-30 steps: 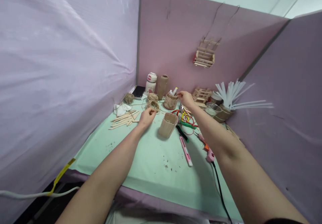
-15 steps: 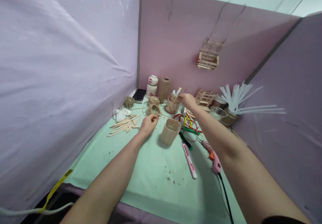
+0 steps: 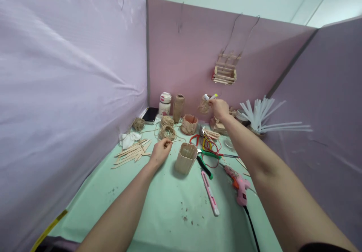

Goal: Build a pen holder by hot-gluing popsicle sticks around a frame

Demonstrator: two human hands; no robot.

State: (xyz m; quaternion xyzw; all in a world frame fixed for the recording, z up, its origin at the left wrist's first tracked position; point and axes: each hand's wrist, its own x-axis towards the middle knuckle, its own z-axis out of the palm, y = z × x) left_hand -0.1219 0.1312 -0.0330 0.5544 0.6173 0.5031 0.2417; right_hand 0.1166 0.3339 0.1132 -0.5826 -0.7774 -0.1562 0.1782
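Mint-green paper-covered table (image 3: 158, 210) sits between lilac fabric partitions (image 3: 70, 74). Right hand (image 3: 220, 109) clasps a small twine-wrapped pen cup (image 3: 204, 106) aloft. Left hand (image 3: 160, 152) lies curled by a jute twine coil (image 3: 167, 132), its hold unclear.

the small holder (image 3: 204, 105) gripped by the right hand (image 3: 220, 108) is smeared by motion, so its wrapping and the pens poking out stay unclear; the fingers cover its right side. the left hand (image 3: 160, 152) has its fingertips pinched together near the twine coil (image 3: 167, 132), and any strand between them is too thin to tell. both forearms run off the bottom edge. the right forearm hides part of the stick crate (image 3: 216, 125) and most of the glass cup (image 3: 227, 143). the glue gun (image 3: 239, 186) cord leaves at the bottom edge. the white bottle (image 3: 164, 106) label is too small to read. the yellow tape (image 3: 48, 229) is cut off lower left.
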